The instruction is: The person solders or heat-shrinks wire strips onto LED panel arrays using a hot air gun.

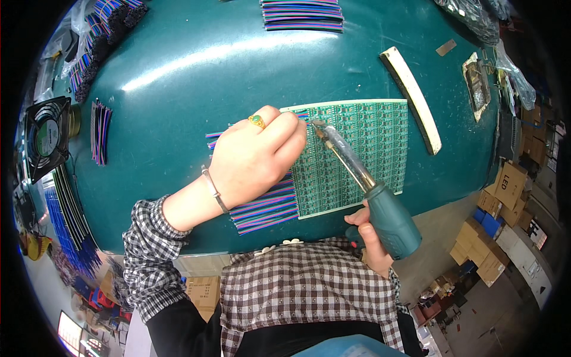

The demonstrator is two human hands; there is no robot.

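A panel of small green circuit boards [351, 154] lies on the green mat, with rows of components across it. Multicoloured ribbon wires [267, 208] run out from its left edge. My left hand [256, 149], wearing a ring and a bangle, is closed over the panel's upper left part, its fingers pinched on a ribbon wire [303, 113]; the fingertips are partly hidden. In my right hand [373, 241] is a green-handled soldering gun [392, 220], pointing up and left. Its tip [318, 125] is at the panel, just right of my left fingers.
A bundle of ribbon wires [303, 15] lies at the far middle, a smaller one [101, 132] at left. A black fan [47, 138] stands on the left edge. A pale curved bar [411, 100] and a small worn tray [476, 86] are on the right. Cardboard boxes [482, 250] stand beyond the table.
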